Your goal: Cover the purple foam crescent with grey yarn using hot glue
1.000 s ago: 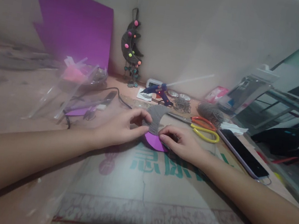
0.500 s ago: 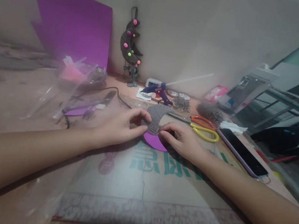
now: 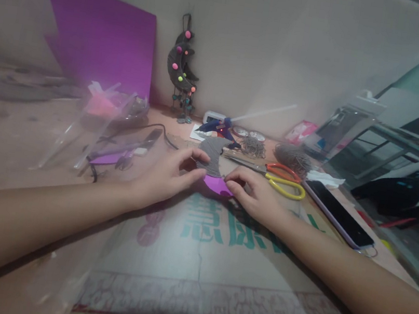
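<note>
Between my hands is a purple crescent cutout (image 3: 218, 185), its upper part wrapped in grey yarn (image 3: 211, 156) and its lower part bare purple. My left hand (image 3: 175, 173) pinches its left edge between thumb and fingers. At the lower right, my right hand (image 3: 253, 191) has thumb and fingertips closed at the crescent's tip; whether they also grip a strand of yarn is too small to tell. Scissors (image 3: 283, 178) with orange and yellow handles lie just beyond my right hand. A blue glue gun (image 3: 217, 127) with a clear glue stick stands behind the crescent.
A phone (image 3: 338, 214) lies at the right table edge, near a grey yarn ball (image 3: 292, 158). A decorated moon hanging (image 3: 179, 68) is on the wall beside a purple sheet (image 3: 106, 31). Plastic-wrapped items (image 3: 103, 104) and purple scraps (image 3: 109, 158) lie at left.
The crescent has tilted and shifted slightly up and left between my hands, showing less of its bare purple end. Both hands keep hold near the same spots.
</note>
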Demonstrator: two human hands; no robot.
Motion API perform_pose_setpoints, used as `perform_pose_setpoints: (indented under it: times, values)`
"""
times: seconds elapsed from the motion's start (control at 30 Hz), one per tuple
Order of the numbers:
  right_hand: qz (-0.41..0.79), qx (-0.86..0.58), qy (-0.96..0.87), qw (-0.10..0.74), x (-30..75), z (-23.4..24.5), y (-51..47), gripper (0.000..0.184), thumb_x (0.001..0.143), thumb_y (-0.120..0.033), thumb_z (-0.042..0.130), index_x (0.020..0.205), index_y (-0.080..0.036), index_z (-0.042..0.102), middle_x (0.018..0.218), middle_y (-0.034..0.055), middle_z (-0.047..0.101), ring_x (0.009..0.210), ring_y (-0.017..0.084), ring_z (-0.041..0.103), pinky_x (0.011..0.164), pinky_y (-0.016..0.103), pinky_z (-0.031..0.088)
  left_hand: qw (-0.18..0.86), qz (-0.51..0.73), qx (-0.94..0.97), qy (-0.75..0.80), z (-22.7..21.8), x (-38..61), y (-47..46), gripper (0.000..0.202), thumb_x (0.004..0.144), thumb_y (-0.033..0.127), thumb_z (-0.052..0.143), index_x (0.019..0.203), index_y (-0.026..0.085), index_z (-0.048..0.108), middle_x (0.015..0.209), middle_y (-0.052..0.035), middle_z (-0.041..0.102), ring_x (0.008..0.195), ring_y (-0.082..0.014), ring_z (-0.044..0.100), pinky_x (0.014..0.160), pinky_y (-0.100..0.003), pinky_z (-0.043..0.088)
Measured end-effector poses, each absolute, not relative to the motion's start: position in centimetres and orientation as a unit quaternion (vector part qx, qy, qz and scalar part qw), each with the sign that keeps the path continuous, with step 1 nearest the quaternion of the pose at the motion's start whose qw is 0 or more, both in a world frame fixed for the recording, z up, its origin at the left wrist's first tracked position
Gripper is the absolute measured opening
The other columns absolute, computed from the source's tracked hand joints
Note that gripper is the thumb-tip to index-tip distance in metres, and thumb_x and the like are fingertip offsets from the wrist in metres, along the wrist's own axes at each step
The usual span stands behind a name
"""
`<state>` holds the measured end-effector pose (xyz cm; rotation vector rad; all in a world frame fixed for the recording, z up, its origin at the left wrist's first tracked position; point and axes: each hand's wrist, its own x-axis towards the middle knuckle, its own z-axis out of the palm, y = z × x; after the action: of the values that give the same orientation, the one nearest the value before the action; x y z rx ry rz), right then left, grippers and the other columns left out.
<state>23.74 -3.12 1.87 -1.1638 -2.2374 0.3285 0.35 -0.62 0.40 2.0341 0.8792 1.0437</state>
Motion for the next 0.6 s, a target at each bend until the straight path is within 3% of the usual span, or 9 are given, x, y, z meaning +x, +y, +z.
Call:
perform_pose_setpoints:
  times: [0.17,0.33,0.6]
  values:
    - [0.126,-0.406,-0.865,0.267,23.79,1.74,-2.94,0.016,0.088,-0.030,0.057,0.078,-0.018,0.060,0.078,0.0022,0.060,0.074,0.015,0.054,0.069,0.027,0.042,0.312,0.392,0.800,0.331,0.62,0.35,-0.89,0.027,0.087,0.033,0.059,0.110,0.019,0.056,0.098,-0.0034,0.064,0.086,-0.0154,0.061,0.077,-0.030,0.050]
    - [0.140,-0.452,-0.827,0.305,23.75,1.84,-3.17,0.015,0.089,-0.024,0.050,0.076,-0.019,0.054,0.074,0.0002,0.058,0.069,0.014,0.053,0.064,0.025,0.040,0.306,0.389,0.808,0.319,0.42,0.42,-0.81,0.035,0.086,0.033,0.061,0.117,0.020,0.054,0.106,-0.0051,0.063,0.091,-0.0165,0.062,0.081,-0.031,0.051]
    - [0.176,-0.490,-0.792,0.317,23.59,2.04,-3.33,0.017,0.090,-0.027,0.048,0.075,-0.020,0.051,0.069,-0.0008,0.059,0.066,0.014,0.054,0.063,0.026,0.041,0.281,0.381,0.817,0.329,0.81,0.56,-0.97,0.025,0.086,0.027,0.060,0.110,0.018,0.058,0.101,-0.0037,0.065,0.090,-0.0148,0.061,0.079,-0.028,0.052]
